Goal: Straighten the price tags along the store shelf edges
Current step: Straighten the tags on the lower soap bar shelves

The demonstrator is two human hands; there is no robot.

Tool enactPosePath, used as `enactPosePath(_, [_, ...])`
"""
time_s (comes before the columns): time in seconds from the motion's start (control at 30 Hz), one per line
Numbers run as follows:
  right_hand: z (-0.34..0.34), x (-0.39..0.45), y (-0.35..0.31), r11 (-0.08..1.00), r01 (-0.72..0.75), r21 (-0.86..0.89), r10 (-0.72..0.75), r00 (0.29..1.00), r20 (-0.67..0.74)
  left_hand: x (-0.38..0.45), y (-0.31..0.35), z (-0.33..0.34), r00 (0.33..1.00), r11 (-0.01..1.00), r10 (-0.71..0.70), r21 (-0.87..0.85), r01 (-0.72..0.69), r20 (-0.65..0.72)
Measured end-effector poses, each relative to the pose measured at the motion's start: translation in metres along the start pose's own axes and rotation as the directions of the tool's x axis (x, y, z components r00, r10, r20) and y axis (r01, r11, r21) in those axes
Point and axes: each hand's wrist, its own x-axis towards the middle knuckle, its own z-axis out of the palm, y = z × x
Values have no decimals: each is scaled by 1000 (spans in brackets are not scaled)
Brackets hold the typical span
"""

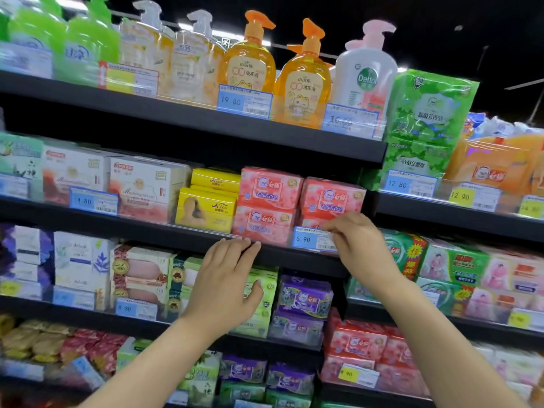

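Black store shelving (188, 116) fills the whole wall in front of the person, several tiers deep, each front edge carrying clear strips with price tags. On the top tier stand pump bottles: green ones at the left end, two orange ones (250, 66) near the middle, and a white Dettol bottle (366, 72) towards the right end. The tier below holds boxed soaps, yellow soap boxes (207, 209) and stacked pink soap packs (269, 201) out to its right end.

The left hand (226, 278) reaches up to that second shelf's front edge (147, 228), its straight fingers laid flat on the lip just left of the pink packs, holding nothing. The right hand (357, 242) is at the right end of the same edge, fingertips pinching the right side of the blue 5.90 price tag (307, 239), which sits in the strip in front of the lowest pink pack; it looks roughly level, though the blur makes that hard to judge.

Other tags sit along the edges: a blue 19.80 tag (243, 101) beneath the orange bottles, and a yellow 12.90 tag (461, 196) on the neighbouring shelf to the right
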Motion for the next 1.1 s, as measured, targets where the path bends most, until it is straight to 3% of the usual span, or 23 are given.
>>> enactPosePath(0.5, [2, -7, 0, 995, -29, 91, 35, 997, -62, -1, 1, -2, 1000, 1000, 1, 20, -2, 19])
enactPosePath(0.93, [8, -18, 8, 997, 71, -34, -74, 991, -110, 0, 2, -8, 997, 997, 2, 75, -8, 81])
enactPosePath(1.1, [8, -22, -5, 988, 135, 79, -124, 984, -131, -6, -2, -24, 995, 999, 16, 45, -20, 94])
